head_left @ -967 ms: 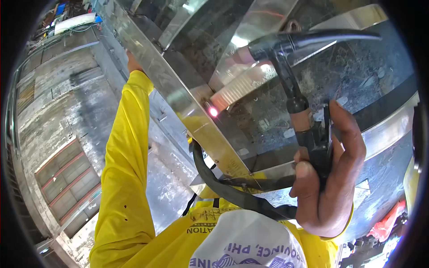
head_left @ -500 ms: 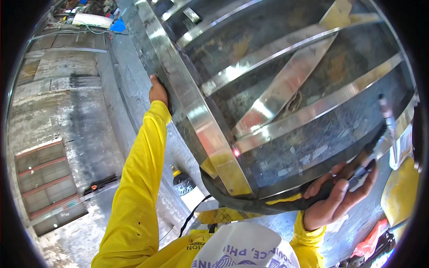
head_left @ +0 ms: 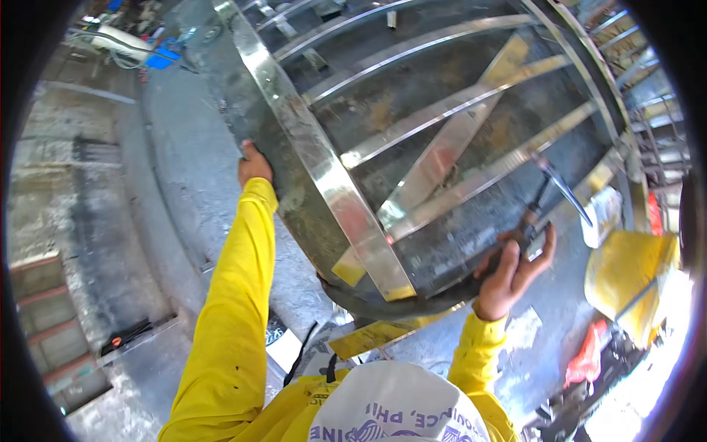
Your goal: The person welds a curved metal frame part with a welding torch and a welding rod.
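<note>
At the left edge of a dark metal worktable (head_left: 291, 158), my left hand (head_left: 255, 163) is closed around the edge, with part of its fingers hidden. My right hand (head_left: 508, 276) grips a welding torch (head_left: 529, 219) near the table's front right; its slim metal end points up over the surface. From the torch a black hose (head_left: 383, 306) sags along the front edge. A shiny metal frame (head_left: 324, 173) lies on the table, made of a long flat bar with several crossbars. One slanting flat strip (head_left: 442, 158) lies across those bars.
To the right are a yellow container (head_left: 626, 276), a red plastic bag (head_left: 587, 357) and a stack of metal frames (head_left: 663, 125). A yellow-filmed metal strip (head_left: 383, 335) lies by my body. At the far left are a blue object (head_left: 162, 59) and a white cylinder (head_left: 121, 43).
My right hand has moved left and up with the torch, whose end now points over the frame's bars. The view has shifted too. My left hand stays at the table edge.
</note>
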A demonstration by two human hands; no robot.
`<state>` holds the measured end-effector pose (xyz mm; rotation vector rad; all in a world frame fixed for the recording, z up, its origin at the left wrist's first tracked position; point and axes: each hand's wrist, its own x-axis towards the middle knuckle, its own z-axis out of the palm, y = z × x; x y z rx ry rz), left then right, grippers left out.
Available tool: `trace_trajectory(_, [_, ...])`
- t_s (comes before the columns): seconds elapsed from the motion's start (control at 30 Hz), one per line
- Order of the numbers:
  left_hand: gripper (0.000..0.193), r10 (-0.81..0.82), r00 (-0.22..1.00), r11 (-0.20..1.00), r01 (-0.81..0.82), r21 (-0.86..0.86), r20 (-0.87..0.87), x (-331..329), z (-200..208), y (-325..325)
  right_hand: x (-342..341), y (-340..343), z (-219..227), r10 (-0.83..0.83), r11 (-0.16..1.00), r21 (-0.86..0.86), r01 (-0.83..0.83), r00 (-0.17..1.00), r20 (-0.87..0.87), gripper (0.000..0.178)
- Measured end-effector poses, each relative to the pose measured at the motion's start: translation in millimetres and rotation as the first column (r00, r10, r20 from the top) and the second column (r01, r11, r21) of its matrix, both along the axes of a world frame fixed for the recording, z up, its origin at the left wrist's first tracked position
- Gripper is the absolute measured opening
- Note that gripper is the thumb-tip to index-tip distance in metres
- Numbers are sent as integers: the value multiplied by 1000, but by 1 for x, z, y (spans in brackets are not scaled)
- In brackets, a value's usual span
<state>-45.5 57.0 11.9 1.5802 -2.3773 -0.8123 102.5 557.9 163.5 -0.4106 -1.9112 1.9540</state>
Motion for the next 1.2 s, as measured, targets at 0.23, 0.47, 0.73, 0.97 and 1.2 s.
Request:
trace_trajectory(0.23, [105, 48, 998, 998, -47, 28, -34, -12, 2, 18, -5, 5, -5, 43, 999, 10, -43, 999, 11, 67])
trace_trajectory(0.47, [105, 43, 998, 999, -43, 9, -38, -2, -3, 9, -4, -3, -4, 33, 999, 9, -33, 999, 20, 68])
trace_trajectory(0.73, [111, 31, 999, 999, -32, 13, 12, 4, -5, 9, -2, 0, 1, 13, 999, 31, -14, 1000, 23, 66])
trace_trajectory(0.97, [112, 2, 1000, 1000, -2, 3, 20, 3, -8, -10, -2, -26, 69, 238, 890, -410, -200, 970, 42, 69])
trace_trajectory(1.2, [114, 9, 999, 1000, -9, 6, 36, -10, -24, -9, -43, -158, 101, 494, 709, -595, -379, 869, 34, 63])
